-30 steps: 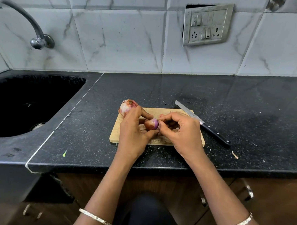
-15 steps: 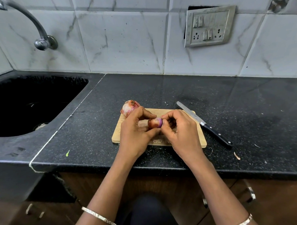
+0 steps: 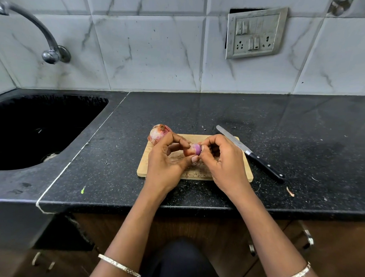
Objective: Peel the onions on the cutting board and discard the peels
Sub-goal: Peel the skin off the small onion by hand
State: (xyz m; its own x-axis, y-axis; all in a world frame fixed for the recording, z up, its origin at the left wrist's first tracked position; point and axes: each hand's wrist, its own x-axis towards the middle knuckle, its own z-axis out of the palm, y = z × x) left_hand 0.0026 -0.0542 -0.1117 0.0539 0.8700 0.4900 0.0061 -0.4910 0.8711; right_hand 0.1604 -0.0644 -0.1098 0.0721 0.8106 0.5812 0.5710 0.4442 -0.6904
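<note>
Above the wooden cutting board (image 3: 145, 170) I hold a small onion (image 3: 193, 149), partly peeled with purple flesh showing on its right side. My left hand (image 3: 168, 161) grips it between thumb and fingers. My right hand (image 3: 221, 157) pinches at the onion's right end with curled fingers. A second, larger onion (image 3: 157, 134) in its dry skin lies at the board's far left corner, just behind my left hand. Bits of peel lie on the board under my hands.
A black-handled knife (image 3: 250, 153) lies on the black counter (image 3: 197, 111), its blade over the board's right edge. A dark sink (image 3: 32, 131) with a tap (image 3: 50, 51) is at the left. A peel scrap (image 3: 290, 191) lies near the counter's front edge.
The small onion has turned a little in my hands, showing more purple flesh. Both hands stay over the board in nearly the same place.
</note>
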